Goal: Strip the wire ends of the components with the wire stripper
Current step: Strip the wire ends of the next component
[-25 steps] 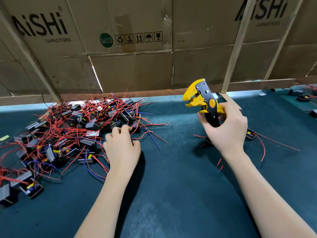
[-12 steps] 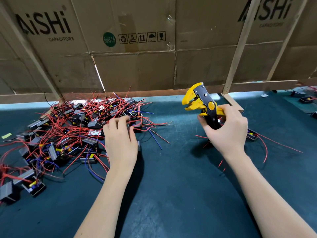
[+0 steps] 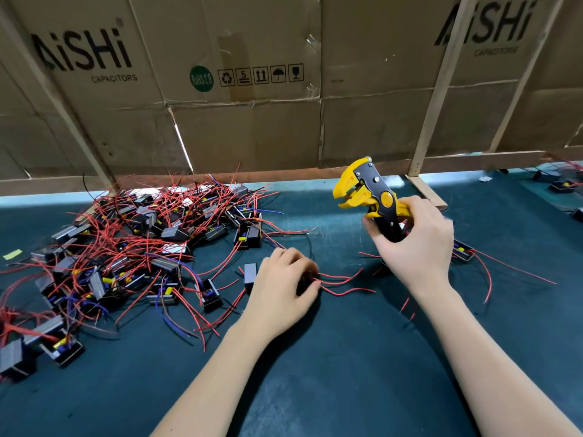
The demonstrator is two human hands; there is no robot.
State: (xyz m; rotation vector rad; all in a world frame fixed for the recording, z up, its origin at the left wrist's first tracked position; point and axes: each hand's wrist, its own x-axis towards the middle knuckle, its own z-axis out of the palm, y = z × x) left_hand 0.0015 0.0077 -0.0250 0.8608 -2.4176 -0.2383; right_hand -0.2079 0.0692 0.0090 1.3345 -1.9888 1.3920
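— Stock: wire stripper (image 3: pixel 370 197), upright in right hand (image 3: pixel 416 247), fingers wrapped round its handles. Left hand (image 3: pixel 282 293), fingers curled over a component, red wires (image 3: pixel 342 283) trailing across the counter (image 3: pixel 315 373).

— Risk?

— Tangle. Wires may snag the nearby pile (image 3: pixel 132 247), or strands get nicked if seated crooked.

**Stripper raised, wires waiting**

The yellow-and-black wire stripper (image 3: pixel 367 193) is held upright off the mat near the far edge, its head pointing left; a heap of black components (image 3: pixel 148 244) trailing red and blue wires sprawls towards the far-left corner; one component's red wires (image 3: pixel 342 283) lie fanned out mid-mat; another component (image 3: pixel 461 250) lies further right.
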